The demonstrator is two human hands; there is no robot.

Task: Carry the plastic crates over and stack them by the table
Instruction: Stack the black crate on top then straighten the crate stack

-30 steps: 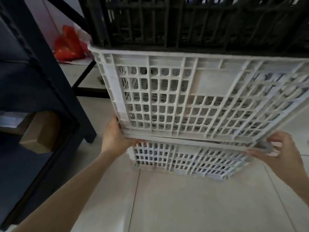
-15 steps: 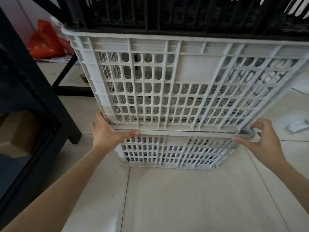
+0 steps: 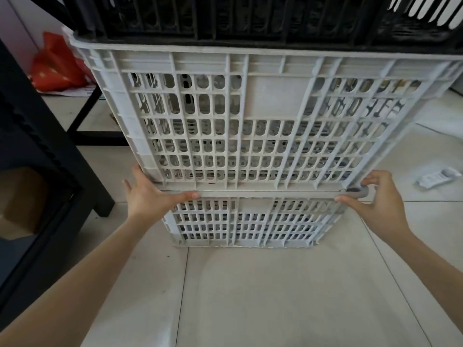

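- Head view: white crates (image 3: 250, 131) stacked on floor (image 3: 275, 296) beside table (image 3: 75, 171), black crate (image 3: 225, 18) atop.
- Left hand (image 3: 147, 196) splays fingers (image 3: 137, 172) at seam; right hand (image 3: 375, 204) pinches lower rim.
- Likely stiff, light: grip rims.

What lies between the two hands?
Head view: the lower crate, its rim under the upper crate, spans from left hand to right hand.

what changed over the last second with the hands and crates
Little. The left hand spread its fingers flatter against the left corner of the upper crate, thumb along the seam. The stack now shows squarer in view, which may be only the head moving. Unchanged: the right hand pinches the grey corner piece, and the upper crate sits on the lower crate with the black crate on top.
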